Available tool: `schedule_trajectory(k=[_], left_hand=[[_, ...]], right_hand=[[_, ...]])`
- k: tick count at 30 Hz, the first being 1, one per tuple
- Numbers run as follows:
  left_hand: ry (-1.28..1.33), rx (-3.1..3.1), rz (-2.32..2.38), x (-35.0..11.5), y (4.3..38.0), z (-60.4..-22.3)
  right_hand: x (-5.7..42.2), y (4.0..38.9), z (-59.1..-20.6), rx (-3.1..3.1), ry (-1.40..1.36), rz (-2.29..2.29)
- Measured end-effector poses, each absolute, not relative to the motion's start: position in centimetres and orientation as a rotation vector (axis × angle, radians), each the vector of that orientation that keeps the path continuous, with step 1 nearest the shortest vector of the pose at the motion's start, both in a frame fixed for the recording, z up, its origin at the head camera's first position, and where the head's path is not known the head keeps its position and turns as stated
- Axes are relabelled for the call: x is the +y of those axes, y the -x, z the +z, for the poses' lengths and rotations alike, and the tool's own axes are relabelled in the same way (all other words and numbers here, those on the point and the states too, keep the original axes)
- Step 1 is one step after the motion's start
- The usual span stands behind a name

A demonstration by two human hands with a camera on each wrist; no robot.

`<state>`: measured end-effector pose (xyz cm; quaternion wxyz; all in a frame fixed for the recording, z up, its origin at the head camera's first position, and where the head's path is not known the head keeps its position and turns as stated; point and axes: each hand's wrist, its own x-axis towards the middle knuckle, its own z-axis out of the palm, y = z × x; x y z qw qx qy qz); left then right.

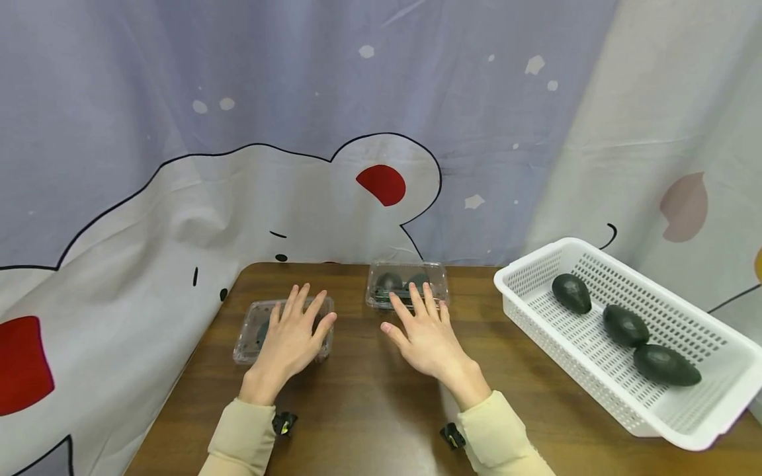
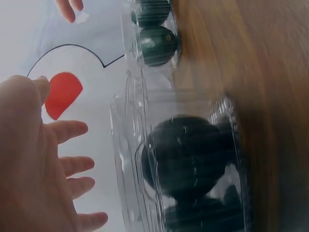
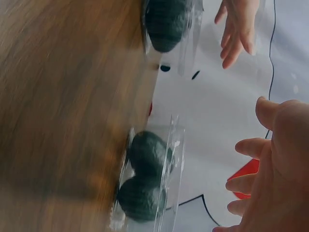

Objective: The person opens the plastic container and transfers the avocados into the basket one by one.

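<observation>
- left sleeve (image 1: 241,433): pale yellow, long, ends at the wrist; slightly puffed fabric, crease across it.
- right sleeve (image 1: 499,433): same pale yellow, same puffed look.
- left wrist piece (image 1: 284,423): small, black, irregular outline, yellow-green mark; sits beside sleeve's inner edge.
- right wrist piece (image 1: 453,436): also black, yellowish fleck; finer detail too small.
- left hand (image 1: 292,338), right hand (image 1: 427,340): bare.

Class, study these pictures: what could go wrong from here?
The far clear box sits at the back edge of the table, so a push might send it over. The three avocados lie loose in the white basket and could roll if it is bumped.
</observation>
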<state>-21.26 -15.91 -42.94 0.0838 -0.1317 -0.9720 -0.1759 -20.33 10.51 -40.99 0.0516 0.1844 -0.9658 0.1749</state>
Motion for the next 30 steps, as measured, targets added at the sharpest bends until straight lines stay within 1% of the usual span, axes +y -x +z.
schedule_trajectory(k=[30], left_hand=[[0.260, -2.839, -0.544, -20.6, 19.2, -44.3]], right_hand=[[2.6, 19.0, -41.3, -2.891, -0.982, 0.396]])
